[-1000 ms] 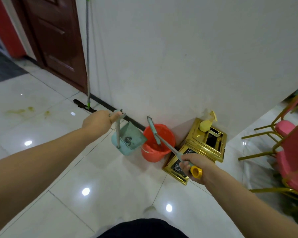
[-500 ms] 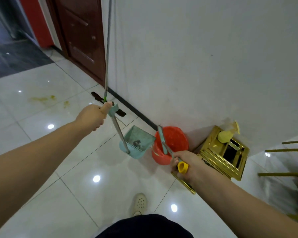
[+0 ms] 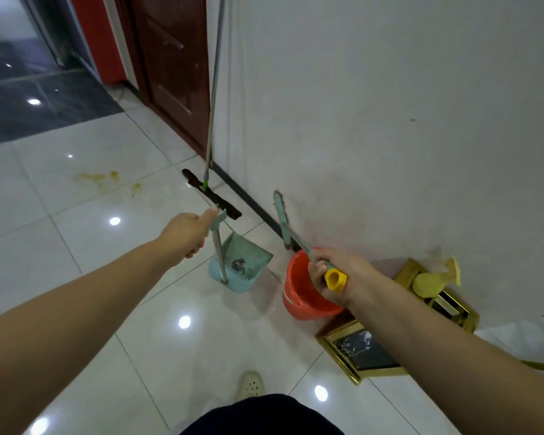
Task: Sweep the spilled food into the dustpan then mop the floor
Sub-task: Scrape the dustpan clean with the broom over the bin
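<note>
Left hand [image 3: 185, 234] fingers curled round the top of the dustpan [image 3: 239, 266] handle, pan hanging just above the floor [image 3: 85, 240], dark scraps inside. Right hand [image 3: 338, 276] fingers gripping the yellow-capped broom [image 3: 284, 218] handle over the red bucket [image 3: 299, 296], broom head up against the wall. Mop [image 3: 212, 127] leaning on the wall, beside the door. Yellowish spill [image 3: 107, 178] on the tiles, well to the left.

The glossy white tiled floor [image 3: 85, 259] reflects round ceiling lights. A plain white wall [image 3: 374, 105] fills 12 to 3 o'clock, edged by a black baseboard [image 3: 248, 200]. A dark red-brown panelled door [image 3: 173, 73] stands at 11 o'clock. Dark grey tiles [image 3: 35, 102] lie at 10 o'clock.
</note>
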A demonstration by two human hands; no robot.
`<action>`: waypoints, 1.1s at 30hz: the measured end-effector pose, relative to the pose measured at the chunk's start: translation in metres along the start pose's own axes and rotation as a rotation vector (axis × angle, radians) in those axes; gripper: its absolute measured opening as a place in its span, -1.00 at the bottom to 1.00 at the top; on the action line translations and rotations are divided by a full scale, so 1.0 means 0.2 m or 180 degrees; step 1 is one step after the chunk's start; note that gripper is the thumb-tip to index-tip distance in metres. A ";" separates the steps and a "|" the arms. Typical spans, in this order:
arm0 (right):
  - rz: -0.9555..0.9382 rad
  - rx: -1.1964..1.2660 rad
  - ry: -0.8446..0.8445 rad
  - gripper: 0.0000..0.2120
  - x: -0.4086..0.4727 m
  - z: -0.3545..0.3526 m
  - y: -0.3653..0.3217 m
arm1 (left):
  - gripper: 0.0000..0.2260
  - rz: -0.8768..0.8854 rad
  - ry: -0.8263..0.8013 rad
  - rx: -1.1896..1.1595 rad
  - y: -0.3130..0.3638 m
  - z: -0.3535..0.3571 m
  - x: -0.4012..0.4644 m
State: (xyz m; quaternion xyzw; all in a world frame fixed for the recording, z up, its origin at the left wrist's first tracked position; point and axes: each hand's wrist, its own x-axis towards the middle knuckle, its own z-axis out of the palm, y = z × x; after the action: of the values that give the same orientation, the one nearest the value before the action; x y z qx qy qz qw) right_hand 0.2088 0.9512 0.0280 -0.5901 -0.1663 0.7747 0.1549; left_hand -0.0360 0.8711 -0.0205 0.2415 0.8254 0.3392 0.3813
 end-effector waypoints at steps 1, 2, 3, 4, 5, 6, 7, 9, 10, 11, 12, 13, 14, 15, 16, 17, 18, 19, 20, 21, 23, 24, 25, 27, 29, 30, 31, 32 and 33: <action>0.0040 0.0010 -0.0074 -0.76 0.02 0.01 -0.04 | -0.49 -0.0002 -0.0053 0.0021 -0.01 0.04 0.01; 0.0075 -0.0012 -0.0137 -0.74 0.05 0.03 -0.08 | -0.48 0.0007 -0.0098 0.0064 -0.02 0.09 0.02; 0.0115 -0.0063 -0.0189 -0.73 0.07 0.04 -0.11 | -0.46 0.0016 -0.0124 0.0137 -0.04 0.13 0.04; 0.0153 -0.0138 -0.0207 -0.73 0.10 0.06 -0.13 | -0.44 0.0017 -0.0142 0.0233 -0.05 0.18 0.05; 0.0187 -0.0197 -0.0194 -0.74 0.13 0.07 -0.15 | -0.43 0.0010 -0.0160 0.0330 -0.06 0.22 0.06; 0.0210 -0.0255 -0.0164 -0.75 0.16 0.08 -0.15 | -0.44 -0.0003 -0.0187 0.0395 -0.08 0.27 0.07; 0.0224 -0.0309 -0.0123 -0.77 0.19 0.09 -0.16 | -0.45 -0.0012 -0.0228 0.0419 -0.10 0.31 0.08; 0.0292 -0.0437 -0.0031 -0.81 0.25 0.11 -0.17 | -0.46 -0.0044 -0.0291 0.0428 -0.14 0.40 0.10; 0.0351 -0.0531 0.0010 -0.82 0.28 0.12 -0.17 | -0.46 -0.0076 -0.0309 0.0437 -0.16 0.44 0.10; 0.0417 -0.0622 0.0045 -0.84 0.30 0.13 -0.17 | -0.46 -0.0108 -0.0326 0.0437 -0.18 0.47 0.10; 0.0482 -0.0708 0.0064 -0.87 0.32 0.13 -0.18 | -0.47 -0.0138 -0.0348 0.0423 -0.20 0.50 0.10; 0.0528 -0.0803 0.0085 -0.91 0.34 0.14 -0.19 | -0.48 -0.0181 -0.0370 0.0388 -0.21 0.53 0.10; 0.0567 -0.0888 0.0112 -0.94 0.36 0.15 -0.20 | -0.48 -0.0233 -0.0389 0.0373 -0.23 0.56 0.10; 0.0603 -0.0958 0.0136 -0.95 0.37 0.15 -0.21 | -0.49 -0.0267 -0.0402 0.0381 -0.25 0.59 0.11; 0.0644 -0.1018 0.0136 -0.93 0.40 0.15 -0.22 | -0.48 -0.0295 -0.0410 0.0380 -0.27 0.61 0.12; 0.0690 -0.1079 0.0131 -0.90 0.42 0.15 -0.23 | -0.48 -0.0311 -0.0412 0.0344 -0.28 0.63 0.13; 0.0750 -0.1136 0.0143 -0.88 0.43 0.14 -0.23 | -0.48 -0.0327 -0.0421 0.0293 -0.30 0.65 0.13; 0.0814 -0.1193 0.0160 -0.88 0.44 0.14 -0.24 | -0.48 -0.0341 -0.0429 0.0260 -0.31 0.67 0.14; 0.0868 -0.1235 0.0171 -0.87 0.45 0.14 -0.24 | -0.49 -0.0361 -0.0446 0.0258 -0.32 0.69 0.14; 0.0909 -0.1265 0.0164 -0.87 0.44 0.13 -0.25 | -0.50 -0.0376 -0.0461 0.0270 -0.33 0.70 0.14; 0.0957 -0.1326 0.0164 -0.90 0.42 0.15 -0.26 | -0.51 -0.0423 -0.0513 0.0199 -0.35 0.73 0.14; 0.0982 -0.1357 0.0185 -0.92 0.41 0.15 -0.26 | -0.53 -0.0455 -0.0545 0.0126 -0.35 0.74 0.14; 0.1015 -0.1390 0.0201 -0.93 0.41 0.16 -0.27 | -0.56 -0.0477 -0.0582 0.0060 -0.36 0.76 0.14; 0.1093 -0.1468 0.0236 -0.89 0.42 0.17 -0.26 | -0.59 -0.0527 -0.0703 -0.0070 -0.37 0.79 0.15; 0.1170 -0.1484 0.0279 -0.85 0.45 0.18 -0.24 | -0.61 -0.0648 -0.0822 -0.0198 -0.37 0.82 0.15; 0.1188 -0.1469 0.0293 -0.86 0.47 0.18 -0.23 | -0.61 -0.0705 -0.0863 -0.0267 -0.37 0.82 0.15; 0.1201 -0.1454 0.0306 -0.87 0.48 0.18 -0.22 | -0.60 -0.0737 -0.0887 -0.0321 -0.38 0.83 0.15; 0.1202 -0.1441 0.0318 -0.88 0.49 0.19 -0.22 | -0.61 -0.0750 -0.0904 -0.0348 -0.38 0.83 0.16; 0.1195 -0.1422 0.0317 -0.88 0.49 0.19 -0.21 | -0.62 -0.0752 -0.0898 -0.0350 -0.38 0.82 0.16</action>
State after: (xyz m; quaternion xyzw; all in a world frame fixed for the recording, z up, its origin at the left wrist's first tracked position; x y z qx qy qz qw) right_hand 0.1489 1.0293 -0.0289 -0.6674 -0.2129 0.7040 -0.1169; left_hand 0.0638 0.9039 -0.1710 0.1669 0.7666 0.2994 0.5431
